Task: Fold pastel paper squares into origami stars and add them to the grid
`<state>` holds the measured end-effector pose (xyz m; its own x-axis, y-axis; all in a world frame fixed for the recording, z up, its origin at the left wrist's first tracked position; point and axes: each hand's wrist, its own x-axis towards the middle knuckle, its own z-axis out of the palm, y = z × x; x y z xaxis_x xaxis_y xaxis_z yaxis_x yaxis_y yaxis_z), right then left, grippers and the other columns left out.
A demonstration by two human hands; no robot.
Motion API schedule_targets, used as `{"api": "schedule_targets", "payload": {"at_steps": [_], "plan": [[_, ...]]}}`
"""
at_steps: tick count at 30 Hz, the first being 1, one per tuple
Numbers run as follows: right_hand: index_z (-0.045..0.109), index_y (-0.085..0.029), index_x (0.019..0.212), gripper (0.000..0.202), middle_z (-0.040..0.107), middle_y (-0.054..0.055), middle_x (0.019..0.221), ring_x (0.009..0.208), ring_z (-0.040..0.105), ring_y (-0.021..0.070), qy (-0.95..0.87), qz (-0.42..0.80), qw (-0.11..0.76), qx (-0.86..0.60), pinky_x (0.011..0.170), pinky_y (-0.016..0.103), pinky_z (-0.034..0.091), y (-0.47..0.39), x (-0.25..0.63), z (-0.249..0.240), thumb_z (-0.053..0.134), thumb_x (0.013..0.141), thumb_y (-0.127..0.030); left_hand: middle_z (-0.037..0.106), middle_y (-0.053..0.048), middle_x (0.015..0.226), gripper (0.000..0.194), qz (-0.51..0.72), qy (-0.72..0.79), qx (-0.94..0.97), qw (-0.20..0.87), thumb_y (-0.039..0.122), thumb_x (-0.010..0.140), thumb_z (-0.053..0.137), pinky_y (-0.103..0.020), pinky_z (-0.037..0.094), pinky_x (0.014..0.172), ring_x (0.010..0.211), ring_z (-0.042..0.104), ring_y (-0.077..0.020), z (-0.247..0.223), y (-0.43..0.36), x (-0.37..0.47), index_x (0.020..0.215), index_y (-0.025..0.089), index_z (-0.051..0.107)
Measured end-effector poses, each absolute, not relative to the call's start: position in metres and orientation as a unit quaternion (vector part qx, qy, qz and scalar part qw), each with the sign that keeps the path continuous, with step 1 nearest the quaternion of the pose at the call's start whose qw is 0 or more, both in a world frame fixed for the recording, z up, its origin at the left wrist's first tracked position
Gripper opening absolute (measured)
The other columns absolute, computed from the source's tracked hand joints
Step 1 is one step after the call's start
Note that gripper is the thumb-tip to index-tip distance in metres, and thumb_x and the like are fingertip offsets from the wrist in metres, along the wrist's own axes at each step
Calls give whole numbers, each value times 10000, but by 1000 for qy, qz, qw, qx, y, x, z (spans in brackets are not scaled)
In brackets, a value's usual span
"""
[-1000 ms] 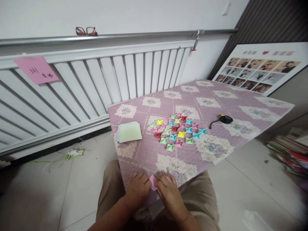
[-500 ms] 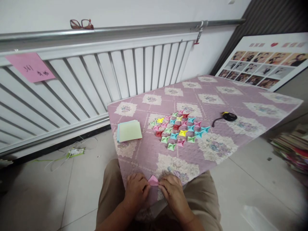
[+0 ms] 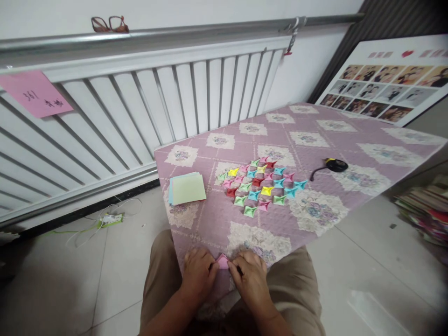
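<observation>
A small folded piece of pink paper lies at the near edge of the table, its peak pointing away from me. My left hand pinches its left corner with thumb and fingers. On the opposite corner, my right hand is closed with thumb and forefinger. Beyond the hands, several small folded paper shapes in green, pink, yellow, red and blue sit in slanting rows. To their left rests a stack of square paper sheets, pale green on top.
A black-and-yellow tape measure with a strap lies on the right of the floral tablecloth. A white radiator borders the far side; glasses rest on its pipe. A photo board leans at the back right. A power strip is on the floor.
My right hand's thumb and forefinger have moved slightly inward along the pink paper, so less of it shows. The view has tilted a little; the other things on the table stay put.
</observation>
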<state>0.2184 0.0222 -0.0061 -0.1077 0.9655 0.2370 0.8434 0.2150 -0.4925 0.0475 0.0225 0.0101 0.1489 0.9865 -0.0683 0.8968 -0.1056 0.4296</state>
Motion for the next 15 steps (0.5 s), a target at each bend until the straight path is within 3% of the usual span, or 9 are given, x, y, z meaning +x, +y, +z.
{"api": "schedule_targets", "payload": {"at_steps": [15], "plan": [[564,-231,612,291,583,12,737,785,511,202,-727,100,239,-635,796,356,307,25,215,-10,558,862,-379,642,-35,914,228,-5,635,748,192,359,899,484,-405,358,801,924,544,-250,24,38,49,811,207,630]]}}
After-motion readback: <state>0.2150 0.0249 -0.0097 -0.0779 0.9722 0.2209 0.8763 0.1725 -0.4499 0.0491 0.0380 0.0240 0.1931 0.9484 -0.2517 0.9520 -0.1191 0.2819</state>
